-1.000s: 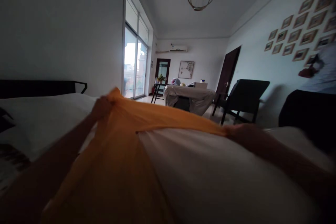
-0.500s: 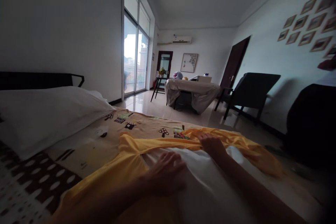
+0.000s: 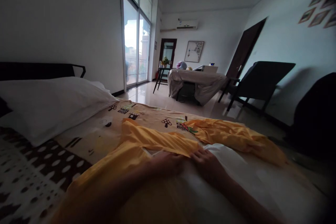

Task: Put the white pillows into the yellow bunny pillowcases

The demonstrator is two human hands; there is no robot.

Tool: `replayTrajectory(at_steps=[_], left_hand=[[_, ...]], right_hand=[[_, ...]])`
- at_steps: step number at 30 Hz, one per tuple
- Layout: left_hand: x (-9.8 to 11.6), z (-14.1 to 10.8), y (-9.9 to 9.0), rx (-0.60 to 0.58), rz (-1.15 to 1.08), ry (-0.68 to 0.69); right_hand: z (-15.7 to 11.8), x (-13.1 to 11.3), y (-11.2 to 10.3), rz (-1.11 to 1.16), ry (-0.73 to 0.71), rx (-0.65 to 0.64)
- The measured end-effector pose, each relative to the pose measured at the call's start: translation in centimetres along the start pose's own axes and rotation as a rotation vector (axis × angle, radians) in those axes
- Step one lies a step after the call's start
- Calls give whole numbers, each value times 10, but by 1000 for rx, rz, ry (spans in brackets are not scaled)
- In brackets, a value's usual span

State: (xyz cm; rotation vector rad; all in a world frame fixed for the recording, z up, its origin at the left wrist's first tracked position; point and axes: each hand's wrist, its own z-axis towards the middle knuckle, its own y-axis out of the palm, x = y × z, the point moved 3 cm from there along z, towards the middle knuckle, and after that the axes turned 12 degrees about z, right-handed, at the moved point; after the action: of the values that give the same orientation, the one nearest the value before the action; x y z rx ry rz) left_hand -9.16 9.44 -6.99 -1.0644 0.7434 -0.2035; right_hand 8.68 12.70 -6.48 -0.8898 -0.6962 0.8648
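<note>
A yellow cloth (image 3: 157, 139) lies spread over the bed, partly around and over a white, puffy, quilt-like piece (image 3: 231, 159). Along the cloth's near edge, my right hand (image 3: 203, 159) has its fingers closed on the fabric. Close beside it, my left hand (image 3: 169, 162) is bent over the same edge; its fingers are dark and blurred, and seem curled on the cloth. Both hands rest low over the white piece. Another bunched stretch of the yellow cloth runs off to the right.
Beneath is a patterned bed sheet (image 3: 105, 124) with mushroom prints. A white pillow (image 3: 57, 103) lies at the left by a black headboard (image 3: 36, 77). Beyond the bed stand a covered table (image 3: 196, 77), a dark chair (image 3: 267, 80) and a dark rounded shape (image 3: 317, 115) at right.
My right hand has come nearer and left, drawing the yellow edge over the white piece. My left hand has moved forward to that edge. The view has tilted down slightly.
</note>
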Motion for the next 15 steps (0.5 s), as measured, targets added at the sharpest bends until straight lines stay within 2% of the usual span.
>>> replayTrajectory(at_steps=[2,5,6,8,10,12,15], left_hand=[[-19,-15,-6,-62,-200,-104],[-45,-34,-6,-56,-239,-342],[-48,-36,-2,-35,-230,-362],[-44,-34,11,-47,-244,-316],[-31,-26,28,-111,-246,-261],[-19,-21,39,-148,-216,-276],[-10,-24,35,-108,-166,-338]], right_hand=[[-11,11,-7,189,111,-136],[-18,16,-13,366,215,-347],[-17,14,-12,385,244,-409],[-10,7,-5,357,330,-496],[0,-2,4,232,429,-496],[10,-11,11,95,502,-455],[17,-26,9,13,528,-412]])
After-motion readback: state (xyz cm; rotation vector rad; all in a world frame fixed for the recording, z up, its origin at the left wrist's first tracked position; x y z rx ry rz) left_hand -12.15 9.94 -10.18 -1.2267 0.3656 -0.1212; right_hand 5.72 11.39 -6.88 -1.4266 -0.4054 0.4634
